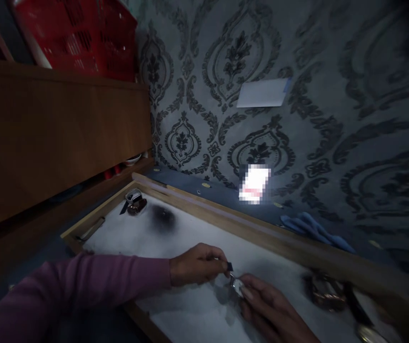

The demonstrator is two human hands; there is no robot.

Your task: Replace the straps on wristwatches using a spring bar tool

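Observation:
Over a wooden-framed tray [197,206] with a white bottom, both of my hands work close together. My left hand [199,263], in a purple sleeve, is closed, pinching a small dark flat piece [229,267] between thumb and fingers; whether it is a strap end or a tool cannot be made out. My right hand [270,305] grips what looks like a small silver watch [238,287] with a round, pale face. The dark piece and the watch nearly meet, and a thin shiny part shows between them.
Shiny wristwatches lie at the tray's right, one a bronze-coloured watch [327,293], another a gold-faced watch [366,332]. More watches [136,204] sit in the far left corner. A blue cloth [313,228], a bright blurred-out screen [254,185], a wooden cabinet [61,138] and a red basket [83,40] stand beyond.

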